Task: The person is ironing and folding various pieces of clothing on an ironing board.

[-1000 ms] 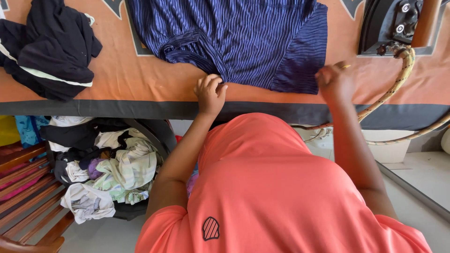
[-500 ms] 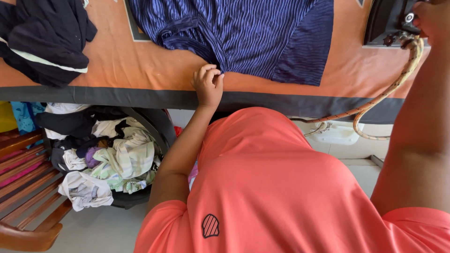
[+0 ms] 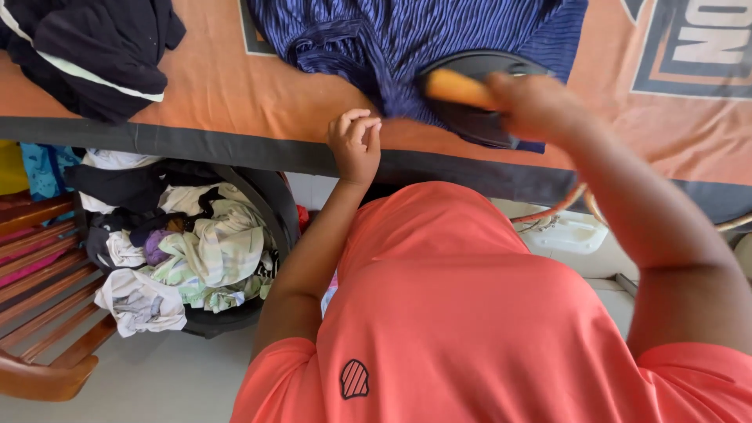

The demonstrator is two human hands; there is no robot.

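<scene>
Both hands are over the orange cloth (image 3: 235,86) that covers the table. I see my right hand (image 3: 540,106) wrapped around the orange handle (image 3: 458,88) of a black iron (image 3: 478,117), which sits on the lower edge of the blue striped shirt (image 3: 407,39). My left hand (image 3: 355,145) is curled into a loose fist at the cloth's dark border (image 3: 196,145), just beside the shirt's hem and left of the iron, pinching nothing that I can make out. A large printed emblem (image 3: 689,47) in dark blue, white and orange fills the cloth's upper right corner. A heap of dark clothes (image 3: 86,47) lies at the upper left. Below the table a black basket (image 3: 266,204) holds crumpled pale laundry (image 3: 204,251), next to a wooden slatted bench (image 3: 47,313) on a pale floor (image 3: 157,384).
</scene>
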